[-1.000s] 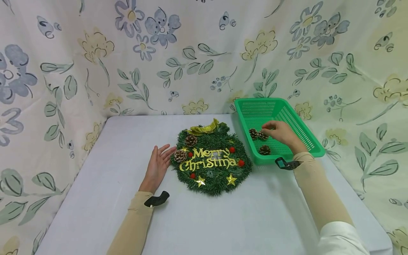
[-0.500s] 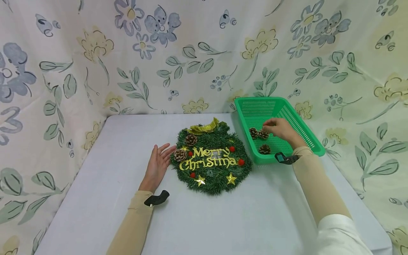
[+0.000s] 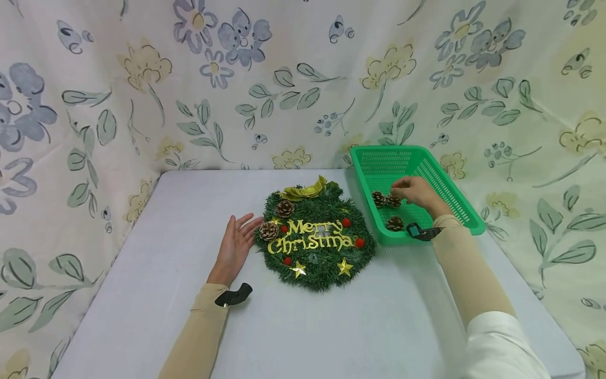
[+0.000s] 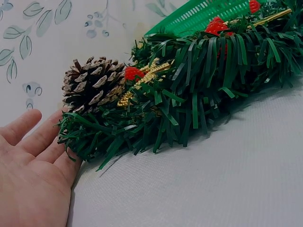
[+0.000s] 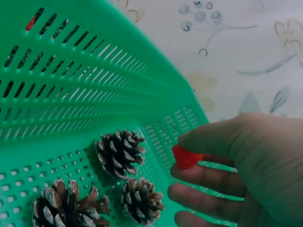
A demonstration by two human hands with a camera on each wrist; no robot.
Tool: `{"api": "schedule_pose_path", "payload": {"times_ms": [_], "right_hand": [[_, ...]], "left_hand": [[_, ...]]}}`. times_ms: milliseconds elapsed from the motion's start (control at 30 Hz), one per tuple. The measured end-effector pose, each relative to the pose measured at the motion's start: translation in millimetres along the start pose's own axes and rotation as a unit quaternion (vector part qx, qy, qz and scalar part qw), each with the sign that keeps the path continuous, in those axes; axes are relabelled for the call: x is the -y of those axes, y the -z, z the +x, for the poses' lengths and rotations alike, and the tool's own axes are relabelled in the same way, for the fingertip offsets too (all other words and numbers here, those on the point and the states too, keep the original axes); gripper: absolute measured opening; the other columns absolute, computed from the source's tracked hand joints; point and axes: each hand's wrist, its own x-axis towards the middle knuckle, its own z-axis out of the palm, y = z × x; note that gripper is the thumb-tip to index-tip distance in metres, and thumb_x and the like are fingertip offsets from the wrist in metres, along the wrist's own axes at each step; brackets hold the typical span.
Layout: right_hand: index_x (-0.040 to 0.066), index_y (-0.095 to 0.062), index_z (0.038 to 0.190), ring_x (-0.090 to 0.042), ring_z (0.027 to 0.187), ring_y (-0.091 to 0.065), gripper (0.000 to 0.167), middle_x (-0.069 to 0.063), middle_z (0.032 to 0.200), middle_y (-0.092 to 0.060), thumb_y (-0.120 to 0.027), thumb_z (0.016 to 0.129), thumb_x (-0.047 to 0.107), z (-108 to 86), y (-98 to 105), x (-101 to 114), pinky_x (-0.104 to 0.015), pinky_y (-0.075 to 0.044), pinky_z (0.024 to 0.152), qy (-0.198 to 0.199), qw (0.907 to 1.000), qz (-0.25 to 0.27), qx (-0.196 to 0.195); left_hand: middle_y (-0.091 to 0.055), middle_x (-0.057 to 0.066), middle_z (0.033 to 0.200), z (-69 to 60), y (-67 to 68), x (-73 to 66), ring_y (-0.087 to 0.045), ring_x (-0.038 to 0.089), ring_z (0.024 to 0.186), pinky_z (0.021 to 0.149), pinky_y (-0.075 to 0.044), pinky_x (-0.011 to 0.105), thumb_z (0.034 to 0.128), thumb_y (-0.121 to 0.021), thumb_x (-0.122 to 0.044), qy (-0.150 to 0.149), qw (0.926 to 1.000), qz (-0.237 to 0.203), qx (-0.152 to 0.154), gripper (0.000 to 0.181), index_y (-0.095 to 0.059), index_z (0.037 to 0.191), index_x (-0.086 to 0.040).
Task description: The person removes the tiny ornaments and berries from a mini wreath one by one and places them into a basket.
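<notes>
Okay so the right hand (image 3: pixel 416 193)'s pinching a red berry (image 5: pixel 186 157) over the basket (image 3: pixel 385 158), while the wreath (image 3: pixel 317 260)'s off to its left, closer to the left hand (image 3: pixel 235 247), fingers loosely spread.

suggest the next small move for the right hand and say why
Probably lift the red berry up and clear of the green basket: the right hand pinches it between thumb and fingers, with pine cones lying close by, while similar red balls sit on the wreath, where the left hand waits at the edge.
</notes>
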Motion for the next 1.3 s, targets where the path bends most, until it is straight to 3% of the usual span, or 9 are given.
{"api": "schedule_pose_path", "payload": {"times_ms": [400,667,867,1300], "right_hand": [[0.001,-0.052,0.143,-0.041,0.121,-0.057,0.049,-0.027,0.14,-0.057,-0.052,0.107,0.033,6.2,-3,-5,-0.056,-0.052,0.099,-0.014,0.9998,0.013,0.0],[0.0,-0.051,0.144,-0.041,0.12,-0.057,0.05,-0.028,0.138,-0.055,-0.051,0.107,0.034,10.6,-4,-14,-0.055,-0.051,0.101,-0.027,0.9984,0.05,0.003],[-0.002,-0.049,0.145,-0.04,0.119,-0.057,0.054,-0.029,0.139,-0.054,-0.051,0.107,0.036,9.3,-5,-16,-0.056,-0.05,0.102,-0.032,0.9977,0.06,0.001],[-0.002,-0.052,0.143,-0.042,0.121,-0.057,0.048,-0.029,0.139,-0.055,-0.051,0.107,0.031,11.8,-9,-19,-0.055,-0.051,0.101,-0.033,0.997,0.068,-0.016]], "left_hand": [[-0.031,0.02,0.165,-0.1,-0.3,-0.9,-0.023,0.028,0.156,0.131,-0.004,0.045,0.1058,-0.022,-0.064,-0.007,1.0,0.0,0.001,0.081,-0.014,0.162,-0.006],[-0.031,0.021,0.164,0.0,-1.9,-0.5,-0.024,0.029,0.156,0.131,-0.004,0.046,0.1096,-0.015,-0.056,-0.007,1.0,-0.002,-0.002,0.072,-0.016,0.162,-0.006],[-0.031,0.02,0.165,-1.2,-2.6,0.7,-0.025,0.028,0.156,0.131,-0.006,0.045,0.1078,-0.018,-0.06,0.002,1.0,-0.007,-0.001,0.076,-0.015,0.162,-0.007],[-0.03,0.02,0.165,-2.0,-2.0,-1.9,-0.023,0.028,0.157,0.131,-0.005,0.046,0.1094,-0.013,-0.056,-0.004,1.0,-0.001,0.001,0.073,-0.014,0.162,-0.006]]}}
